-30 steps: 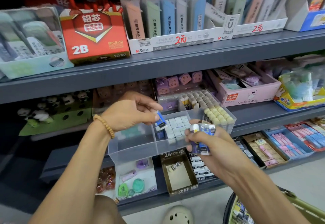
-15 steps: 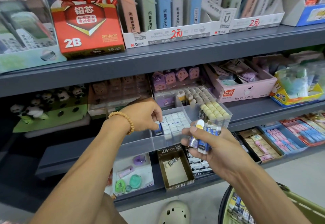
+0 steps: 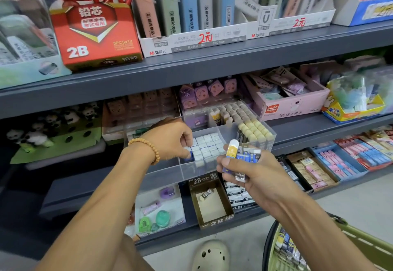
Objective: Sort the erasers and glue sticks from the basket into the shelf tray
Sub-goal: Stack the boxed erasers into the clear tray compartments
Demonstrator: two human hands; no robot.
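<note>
Green basket (image 3: 361, 247) at the near right holds small packaged stationery.
Just beyond it, the right hand (image 3: 253, 173) grips a bundle of glue sticks and erasers (image 3: 242, 156); the left hand (image 3: 170, 139), fingers curled, pinches a blue-sleeved eraser (image 3: 190, 157) down into the clear shelf tray (image 3: 161, 170), beside rows of white erasers (image 3: 207, 145) and upright glue sticks (image 3: 253, 128). Grey shelves (image 3: 191, 66) behind carry boxed stationery.

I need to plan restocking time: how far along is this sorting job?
Partly done. The clear shelf tray already holds rows of erasers and glue sticks. In hand: the left hand sets a blue-sleeved eraser in; the right hand grips a bundle. Left: more items in the basket.
</note>
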